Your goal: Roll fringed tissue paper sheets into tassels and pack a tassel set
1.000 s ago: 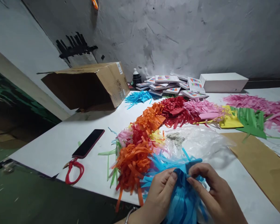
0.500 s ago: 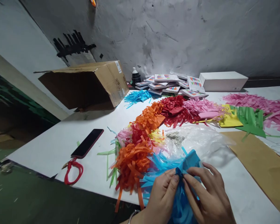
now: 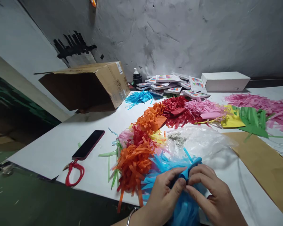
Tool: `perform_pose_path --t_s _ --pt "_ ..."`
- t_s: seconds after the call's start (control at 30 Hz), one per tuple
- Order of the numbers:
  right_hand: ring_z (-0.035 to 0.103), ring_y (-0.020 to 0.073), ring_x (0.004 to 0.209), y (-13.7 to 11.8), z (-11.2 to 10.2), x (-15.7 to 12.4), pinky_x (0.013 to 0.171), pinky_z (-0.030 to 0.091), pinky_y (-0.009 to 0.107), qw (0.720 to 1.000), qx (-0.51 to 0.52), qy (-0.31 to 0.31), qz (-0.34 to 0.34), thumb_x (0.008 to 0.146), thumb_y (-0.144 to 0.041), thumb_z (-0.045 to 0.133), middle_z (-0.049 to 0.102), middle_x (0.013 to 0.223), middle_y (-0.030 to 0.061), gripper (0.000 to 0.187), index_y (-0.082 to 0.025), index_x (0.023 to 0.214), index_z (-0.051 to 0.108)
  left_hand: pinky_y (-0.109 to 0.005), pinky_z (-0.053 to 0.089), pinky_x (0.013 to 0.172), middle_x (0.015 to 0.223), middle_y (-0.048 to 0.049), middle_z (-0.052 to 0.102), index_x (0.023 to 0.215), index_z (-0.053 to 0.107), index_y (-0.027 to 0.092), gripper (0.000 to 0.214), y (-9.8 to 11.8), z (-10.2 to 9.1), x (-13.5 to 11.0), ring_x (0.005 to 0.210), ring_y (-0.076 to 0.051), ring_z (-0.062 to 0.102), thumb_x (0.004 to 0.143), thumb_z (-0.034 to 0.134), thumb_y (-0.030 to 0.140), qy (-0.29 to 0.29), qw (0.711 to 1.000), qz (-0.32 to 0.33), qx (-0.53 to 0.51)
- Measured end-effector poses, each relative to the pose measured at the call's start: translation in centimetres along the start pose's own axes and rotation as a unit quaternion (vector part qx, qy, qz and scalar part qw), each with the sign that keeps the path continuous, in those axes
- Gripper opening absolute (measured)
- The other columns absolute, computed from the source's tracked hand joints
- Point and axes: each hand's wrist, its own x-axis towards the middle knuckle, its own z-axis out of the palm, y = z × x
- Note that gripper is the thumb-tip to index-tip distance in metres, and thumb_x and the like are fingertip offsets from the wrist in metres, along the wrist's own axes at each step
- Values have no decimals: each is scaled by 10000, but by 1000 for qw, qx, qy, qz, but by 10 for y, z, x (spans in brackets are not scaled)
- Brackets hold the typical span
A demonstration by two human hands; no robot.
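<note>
A blue fringed tissue-paper tassel (image 3: 185,205) hangs over the table's front edge, its uncut band rolled and folded between my fingertips. My left hand (image 3: 163,191) pinches the band from the left, thumb against forefinger. From the right, my right hand (image 3: 212,190) grips the same band with its thumb and fingers. More blue strips (image 3: 165,164) spread out on the table behind my hands. An orange tissue fringe (image 3: 135,161) lies just left of them, and a crumpled clear plastic bag (image 3: 205,141) rests beyond.
A phone (image 3: 89,145) with a red cord (image 3: 74,174) lies at left. Behind are an open cardboard box (image 3: 113,83), a pile of flat printed boxes (image 3: 169,83) and a white box (image 3: 226,82). Red (image 3: 176,111), pink and green fringes curve across the white table; brown paper (image 3: 264,166) lies right.
The blue band has been rolled over further and now stands lower. My left forefinger has stretched across its top, and my right hand has shifted slightly, its fingers more curled.
</note>
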Motion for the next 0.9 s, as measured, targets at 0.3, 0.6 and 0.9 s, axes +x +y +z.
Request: perform_pose_path --t_s 0.3,0.6,0.9 --pt "637 150 912 5 -11 -4 830 521 237 990 -108 83 -37 963 -184 578 638 961 45 42 -198 1003 571 -254 547 838 1012 -58 789 1113 740 199 255 13 -9 10 923 -188 737 1020 509 253 -31 986 94 134" --pt "683 146 872 6 -2 -2 766 562 240 985 -157 14 -69 1028 -174 417 658 994 68 247 -174 1179 612 -266 556 885 1114 -92 728 1274 581 180 316 2 -11 7 1011 -188 700 972 541 95 -4 930 251 269" --pt "665 96 891 5 -14 1 773 525 177 989 69 -93 97 1045 -295 456 681 991 -7 223 -288 1125 664 -406 463 853 994 -89 656 1048 634 164 143 23 -18 16 916 -228 570 949 550 103 15 850 351 392"
